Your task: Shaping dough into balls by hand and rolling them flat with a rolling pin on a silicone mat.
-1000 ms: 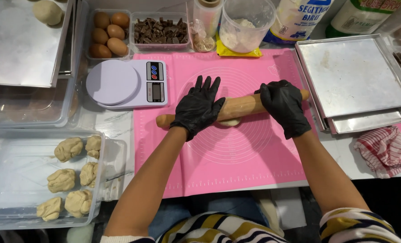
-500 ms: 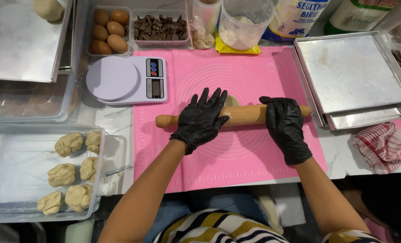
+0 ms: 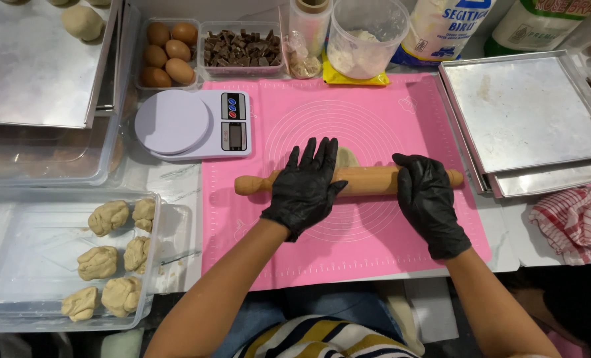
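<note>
Your rolling pin (image 3: 348, 181) has rolled farther away over the dough (image 3: 346, 158), probably flattening it; left hand (image 3: 306, 187) and right hand (image 3: 428, 202) press open-palmed, gripping nothing.

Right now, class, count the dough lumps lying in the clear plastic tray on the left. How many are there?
6, in the clear tray: two at the top, two in the middle, two at the bottom. None looks hidden.
</note>
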